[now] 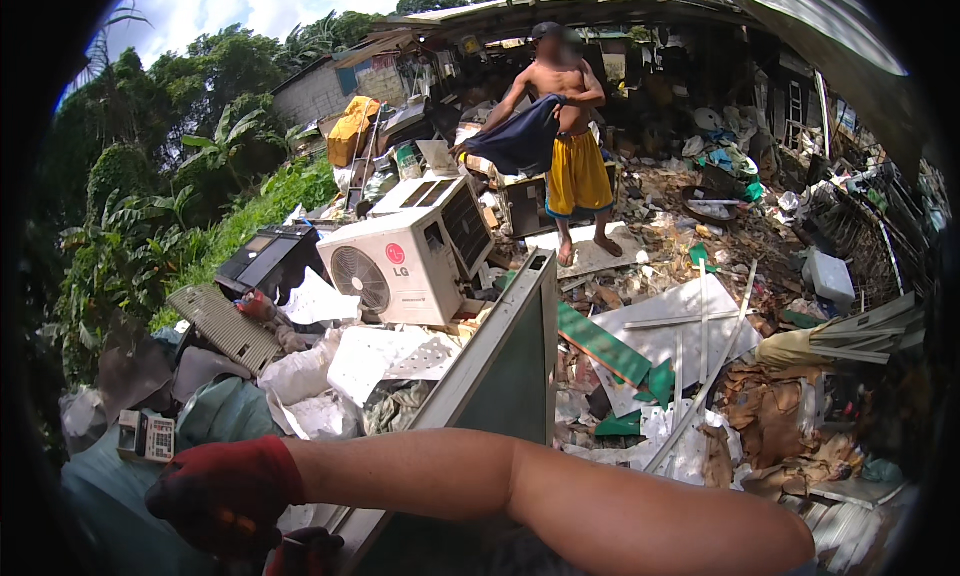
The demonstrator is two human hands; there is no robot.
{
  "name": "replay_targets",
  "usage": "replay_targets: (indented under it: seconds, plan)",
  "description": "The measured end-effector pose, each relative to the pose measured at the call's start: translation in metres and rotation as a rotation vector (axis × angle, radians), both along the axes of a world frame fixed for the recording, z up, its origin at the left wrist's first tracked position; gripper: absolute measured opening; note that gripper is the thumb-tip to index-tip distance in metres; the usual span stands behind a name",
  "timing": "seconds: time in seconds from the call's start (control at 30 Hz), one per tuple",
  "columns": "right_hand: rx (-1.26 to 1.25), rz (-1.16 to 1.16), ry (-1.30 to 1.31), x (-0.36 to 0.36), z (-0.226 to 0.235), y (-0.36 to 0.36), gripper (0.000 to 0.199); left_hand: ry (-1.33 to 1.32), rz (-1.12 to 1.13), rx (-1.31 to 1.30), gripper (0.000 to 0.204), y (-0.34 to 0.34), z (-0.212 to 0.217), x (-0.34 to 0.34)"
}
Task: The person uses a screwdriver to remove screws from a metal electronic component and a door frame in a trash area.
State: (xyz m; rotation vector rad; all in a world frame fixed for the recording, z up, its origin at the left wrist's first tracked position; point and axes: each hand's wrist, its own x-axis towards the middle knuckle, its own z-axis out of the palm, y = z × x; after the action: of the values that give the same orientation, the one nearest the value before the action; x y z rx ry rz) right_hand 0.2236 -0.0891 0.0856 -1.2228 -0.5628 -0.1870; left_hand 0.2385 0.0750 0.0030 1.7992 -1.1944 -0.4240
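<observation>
My right arm reaches across the lower view to the left. My right hand (215, 496), in a red and black work glove, is closed in a fist, and what it holds is hidden. Just below it, my left hand (308, 553) shows only in part, in a dark glove with its fingers curled. A thin, pale, rod-like piece (291, 542) shows between the two hands. Both hands are at the near left side of a large panel (500, 386) with a pale metal frame and a dark green face. My forearm covers part of this panel.
A white outdoor air-conditioner unit (400, 266) stands beyond the panel. A calculator-like device (147, 437) lies on dark sheeting at left. A person (572, 126) in yellow shorts holds dark cloth farther back. White boards (690, 326), strips and scrap cover the ground at right.
</observation>
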Motion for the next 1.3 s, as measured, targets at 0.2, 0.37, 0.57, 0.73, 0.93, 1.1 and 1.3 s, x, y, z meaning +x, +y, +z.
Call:
replay_targets:
  seconds: [0.2, 0.37, 0.57, 0.73, 0.93, 1.1, 1.3]
  plan:
    - [-0.778, -0.78, -0.32, -0.034, 0.017, -0.006, 0.038, 0.047, -0.012, -0.036, 0.02, -0.001, -0.002, 0.004]
    - [-1.483, -0.906, -0.162, -0.072, 0.059, 0.005, 0.046, -0.208, -0.047, -0.046, 0.018, 0.005, -0.031, 0.028]
    - [-0.654, -0.942, -0.305, -0.016, -0.001, 0.03, 0.048, -0.219, -0.022, 0.033, 0.022, 0.004, -0.007, 0.006]
    - [-0.057, -1.143, -0.422, -0.008, -0.018, 0.064, 0.029, -0.557, -0.036, -0.157, 0.023, 0.01, -0.029, 0.022]
    - [0.022, 0.477, 0.078, 0.009, -0.009, -0.012, 0.031, -0.013, -0.011, 0.017, 0.033, 0.002, 0.008, -0.014]
    - [-0.111, -0.597, -0.106, -0.026, 0.007, 0.023, 0.029, -0.205, 0.047, -0.084, 0.035, 0.004, -0.001, -0.006]
    - [-0.016, -0.851, -0.344, -0.034, -0.021, 0.065, 0.045, -0.856, -0.026, -0.204, 0.029, 0.006, -0.041, 0.036]
